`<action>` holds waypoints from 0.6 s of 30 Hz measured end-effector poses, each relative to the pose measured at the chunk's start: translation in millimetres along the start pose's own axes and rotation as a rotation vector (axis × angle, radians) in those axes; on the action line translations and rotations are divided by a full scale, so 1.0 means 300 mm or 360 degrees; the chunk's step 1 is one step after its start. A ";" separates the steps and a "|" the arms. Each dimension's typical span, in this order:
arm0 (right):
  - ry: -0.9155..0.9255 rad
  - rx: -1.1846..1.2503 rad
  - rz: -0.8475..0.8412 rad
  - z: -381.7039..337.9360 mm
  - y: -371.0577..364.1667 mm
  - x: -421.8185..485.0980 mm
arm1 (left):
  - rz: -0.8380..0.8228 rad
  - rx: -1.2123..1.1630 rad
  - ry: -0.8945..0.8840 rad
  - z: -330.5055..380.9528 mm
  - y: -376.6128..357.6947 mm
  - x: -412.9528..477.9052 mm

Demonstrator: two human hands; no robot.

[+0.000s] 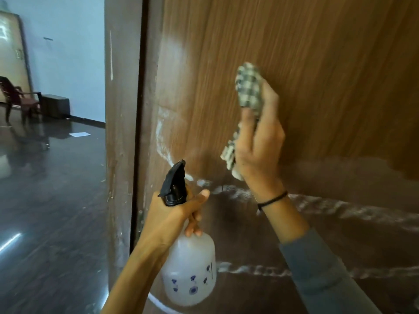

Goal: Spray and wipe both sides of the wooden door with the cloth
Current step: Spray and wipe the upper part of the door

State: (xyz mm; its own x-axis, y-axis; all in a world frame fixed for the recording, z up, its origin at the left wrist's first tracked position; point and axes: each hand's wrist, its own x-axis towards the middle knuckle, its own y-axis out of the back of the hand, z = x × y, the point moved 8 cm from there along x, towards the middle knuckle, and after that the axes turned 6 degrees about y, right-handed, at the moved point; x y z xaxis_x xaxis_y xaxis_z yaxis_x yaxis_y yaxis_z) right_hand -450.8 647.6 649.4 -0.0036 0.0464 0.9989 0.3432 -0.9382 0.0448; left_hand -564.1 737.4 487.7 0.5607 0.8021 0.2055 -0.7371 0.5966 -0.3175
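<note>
Right grip (258, 150) clasps the cloth (249, 87), pressed to the door (317, 53); white streaks (163, 137) lie left and below it. Left grip (174, 214) grasps the spray bottle (190, 268).

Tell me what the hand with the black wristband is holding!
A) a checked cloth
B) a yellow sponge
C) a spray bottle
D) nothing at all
A: the right hand, the one with the black band at its wrist, grips the checked cloth against the wooden door, while the left hand holds the spray bottle.
</note>
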 end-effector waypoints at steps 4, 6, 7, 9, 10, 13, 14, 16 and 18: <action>0.0443 -0.0766 -0.0587 -0.025 -0.302 0.015 | -0.0026 -0.0041 -0.0046 0.022 0.032 0.012; 0.0692 -0.1040 -0.0842 -0.035 -0.409 -0.045 | -0.0050 -0.0019 -0.0111 0.040 0.047 0.018; 0.0821 -0.1057 -0.0957 -0.045 -0.453 -0.093 | -0.0060 -0.0020 -0.0129 0.043 0.053 0.023; 0.1110 -0.0996 -0.1181 -0.066 -0.508 -0.234 | -0.0094 -0.0027 -0.0155 0.049 0.056 0.031; 0.1252 -0.0972 -0.1296 -0.064 -0.519 -0.324 | -0.0105 -0.0034 -0.0173 0.054 0.058 0.033; 0.1548 -0.0954 -0.1579 0.004 -0.481 -0.524 | -0.0087 -0.0048 -0.0212 0.066 0.079 0.038; 0.1588 -0.0946 -0.1624 0.026 -0.452 -0.535 | -0.0071 -0.0057 -0.0208 0.068 0.089 0.039; 0.1593 -0.0912 -0.1571 0.033 -0.400 -0.468 | -0.0060 -0.0103 -0.0180 0.064 0.110 0.037; 0.1453 -0.0987 -0.1444 0.018 -0.380 -0.333 | -0.0049 -0.0135 -0.0151 0.059 0.133 0.032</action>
State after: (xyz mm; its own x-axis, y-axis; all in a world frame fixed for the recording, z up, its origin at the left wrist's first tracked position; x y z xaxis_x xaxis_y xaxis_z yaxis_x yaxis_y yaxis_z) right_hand -484.6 751.7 544.4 -0.6703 0.6915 0.2692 -0.5632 -0.7103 0.4221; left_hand -594.8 769.3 493.4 0.5413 0.7849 0.3016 -0.6833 0.6197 -0.3862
